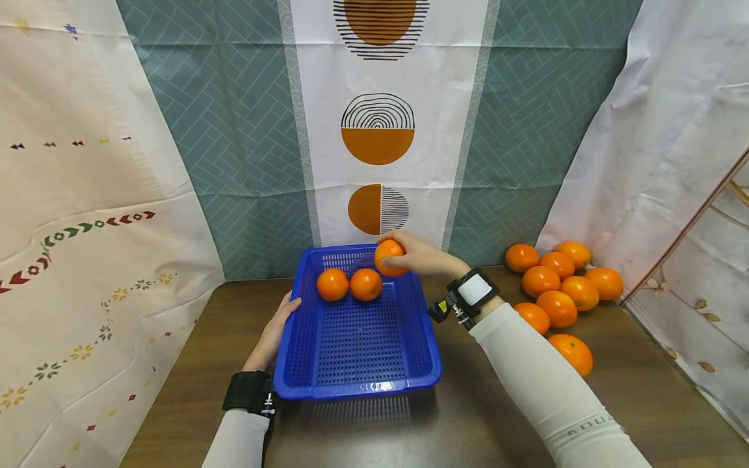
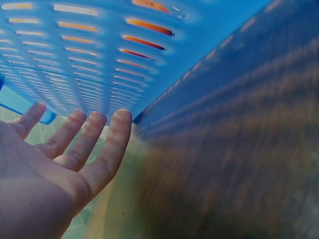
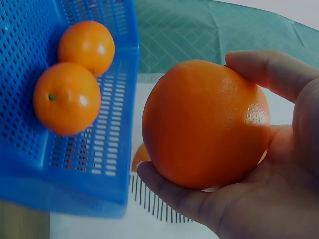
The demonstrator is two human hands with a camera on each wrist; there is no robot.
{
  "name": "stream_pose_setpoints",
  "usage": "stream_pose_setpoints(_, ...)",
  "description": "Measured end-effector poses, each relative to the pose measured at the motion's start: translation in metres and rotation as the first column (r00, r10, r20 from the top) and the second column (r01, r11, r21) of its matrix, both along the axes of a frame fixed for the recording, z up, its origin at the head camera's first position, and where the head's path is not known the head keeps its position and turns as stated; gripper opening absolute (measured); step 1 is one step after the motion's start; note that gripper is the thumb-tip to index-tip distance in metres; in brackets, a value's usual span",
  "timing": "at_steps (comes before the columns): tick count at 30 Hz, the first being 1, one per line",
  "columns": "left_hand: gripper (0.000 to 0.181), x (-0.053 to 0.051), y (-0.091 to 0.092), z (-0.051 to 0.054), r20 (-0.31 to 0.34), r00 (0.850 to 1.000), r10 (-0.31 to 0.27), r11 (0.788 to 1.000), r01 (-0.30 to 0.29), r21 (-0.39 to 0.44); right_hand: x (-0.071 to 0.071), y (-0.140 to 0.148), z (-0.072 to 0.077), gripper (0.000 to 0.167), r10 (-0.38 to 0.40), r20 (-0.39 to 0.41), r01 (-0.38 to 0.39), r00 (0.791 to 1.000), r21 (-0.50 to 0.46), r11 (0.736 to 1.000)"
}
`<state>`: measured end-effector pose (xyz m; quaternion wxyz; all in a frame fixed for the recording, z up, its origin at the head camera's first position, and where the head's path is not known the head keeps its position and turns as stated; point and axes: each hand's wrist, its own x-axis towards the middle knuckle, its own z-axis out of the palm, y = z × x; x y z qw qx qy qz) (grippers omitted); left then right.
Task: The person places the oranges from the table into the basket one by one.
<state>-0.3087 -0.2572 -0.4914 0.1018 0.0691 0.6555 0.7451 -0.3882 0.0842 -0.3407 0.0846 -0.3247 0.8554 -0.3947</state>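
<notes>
My right hand [image 1: 418, 257] grips an orange [image 1: 389, 257] above the far right corner of a blue plastic basket [image 1: 430, 351]. In the right wrist view, thumb and fingers curve around that orange [image 3: 204, 124]. Two more oranges, one on the left [image 1: 332, 285] and one on the right [image 1: 365, 285], sit side by side at the basket's far end. My left hand [image 1: 279, 325] is at the basket's left side, a digit over the rim. Loosely extended fingers show beside the slotted wall [image 2: 89, 55] in the left wrist view.
Several oranges [image 1: 560, 308] lie grouped on the brown wooden table [image 1: 468, 416], right of my right forearm. A patterned cloth [image 1: 246, 162] hangs behind the basket. Pale cloths hang on the left [image 1: 88, 260] and right [image 1: 661, 195].
</notes>
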Motion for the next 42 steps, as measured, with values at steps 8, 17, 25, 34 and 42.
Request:
stream_pose_setpoints(8,0.057,0.001,0.0,0.0,0.003,1.0,-0.005,1.0,0.005,-0.004,0.003,-0.023,-0.006,0.05,0.021,0.07,-0.021,0.997,-0.006,1.0)
stream_pose_setpoints(17,0.057,0.0,0.001,0.001,0.005,1.0,0.008,1.0,-0.008,-0.005,0.007,-0.049,-0.018,0.05,0.028,0.114,-0.03,0.993,0.015,0.999)
stream_pose_setpoints(25,0.059,-0.001,0.0,0.0,-0.009,1.0,0.01,1.0,-0.011,-0.025,0.007,-0.061,-0.03,0.047,0.053,0.09,-0.058,0.995,0.056,0.997)
stream_pose_setpoints(34,0.061,-0.001,0.001,0.0,-0.017,1.0,0.005,1.0,-0.005,-0.015,0.011,-0.075,-0.043,0.047,0.097,0.09,-0.101,0.991,0.047,0.994)
stream_pose_setpoints(42,0.06,-0.001,0.0,-0.001,0.003,1.0,0.0,1.0,0.0,0.002,0.012,-0.086,-0.053,0.047,0.112,0.075,-0.117,0.991,0.074,0.99)
